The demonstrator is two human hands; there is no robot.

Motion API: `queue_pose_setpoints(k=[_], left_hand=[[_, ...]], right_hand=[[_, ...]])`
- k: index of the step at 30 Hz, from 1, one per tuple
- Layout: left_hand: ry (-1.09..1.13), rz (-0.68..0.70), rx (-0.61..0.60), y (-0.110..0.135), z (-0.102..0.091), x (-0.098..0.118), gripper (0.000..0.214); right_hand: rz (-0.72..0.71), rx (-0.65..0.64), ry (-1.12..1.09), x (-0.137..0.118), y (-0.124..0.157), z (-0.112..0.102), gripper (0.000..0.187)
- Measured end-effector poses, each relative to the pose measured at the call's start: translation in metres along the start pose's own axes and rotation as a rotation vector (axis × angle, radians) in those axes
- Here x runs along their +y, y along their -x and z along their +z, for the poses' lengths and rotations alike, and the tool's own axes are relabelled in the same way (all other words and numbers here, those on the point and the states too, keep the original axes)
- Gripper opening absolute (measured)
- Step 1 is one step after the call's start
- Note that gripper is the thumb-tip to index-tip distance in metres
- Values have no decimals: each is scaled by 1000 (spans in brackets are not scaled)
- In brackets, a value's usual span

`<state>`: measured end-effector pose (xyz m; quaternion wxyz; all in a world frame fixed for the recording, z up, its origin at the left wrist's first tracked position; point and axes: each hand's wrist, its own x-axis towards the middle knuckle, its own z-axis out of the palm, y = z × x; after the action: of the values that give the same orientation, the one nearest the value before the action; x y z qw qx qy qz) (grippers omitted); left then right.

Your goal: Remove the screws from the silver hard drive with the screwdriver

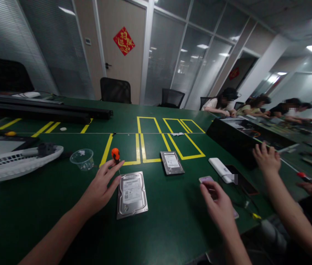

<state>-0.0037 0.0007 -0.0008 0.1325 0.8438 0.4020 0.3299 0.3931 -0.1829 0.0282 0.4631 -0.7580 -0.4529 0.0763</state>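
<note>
Hands first: my left hand (pixel 100 187) is open, fingers spread, fingertips touching the orange-handled screwdriver (pixel 115 154) and lying just beside the near hard drive (pixel 132 194), which sits flat on the green table (pixel 62 206). My right hand (pixel 219 206) is loosely open over a small phone (pixel 206 179), holding nothing that I can see.

Risk, as I judge it: the screwdriver stands on its tip or leans, I can't tell which, and a nudge from those fingertips could roll it into the clear plastic cup (pixel 82 159) or across the drive's label. The right wrist is close to the table's near edge; the phone could get swept off.

Further out: a second hard drive (pixel 172 162) inside the yellow tape boxes (pixel 156 147), a white power bank (pixel 220 169) to its right, a white basket (pixel 15 163) at left. A neighbour's hand (pixel 266 158) rests on the black tray (pixel 233 141), crowding my right side. Open room is between the two drives and at the near middle of the table.
</note>
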Motion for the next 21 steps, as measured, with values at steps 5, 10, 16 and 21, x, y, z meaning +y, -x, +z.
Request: queue_pose_setpoints(k=[5,10,16,21], left_hand=[[13,3,-4,0,-1,1,53],[23,22,10,-1,0,2,51],[39,82,31,-3,1,1,48],[33,103,57,-4,0,1,42]], right_hand=[[-312,-221,-159,-88,19,73,17],[-473,-262,-280,-159,6,129,32],[-581,-334,-443,-212,-18,182,39],[-563,-379,-529,-223,-24,204,18]])
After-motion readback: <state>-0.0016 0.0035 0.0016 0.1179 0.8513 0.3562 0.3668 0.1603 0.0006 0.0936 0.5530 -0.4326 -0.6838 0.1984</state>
